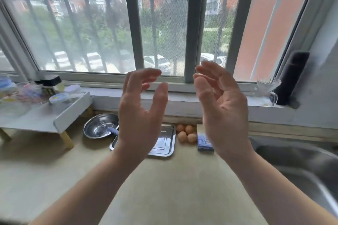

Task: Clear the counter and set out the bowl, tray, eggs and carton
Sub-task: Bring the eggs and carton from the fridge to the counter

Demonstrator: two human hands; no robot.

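Note:
My left hand [140,113] and my right hand [222,109] are raised above the counter with palms facing each other, fingers apart, holding nothing. Behind them a steel bowl [99,126] with a whisk in it sits at the back of the beige counter [164,179]. A flat steel tray [165,142] lies to its right, partly hidden by my left hand. Several brown eggs [186,133] rest beside the tray. A small blue carton [204,142] lies right of the eggs, partly behind my right hand.
A white raised shelf [54,118] with jars and lidded tubs stands at the left. A steel sink [301,162] fills the right side. On the window sill at the right stand a dark cylinder [290,78] and a clear plastic piece [268,86].

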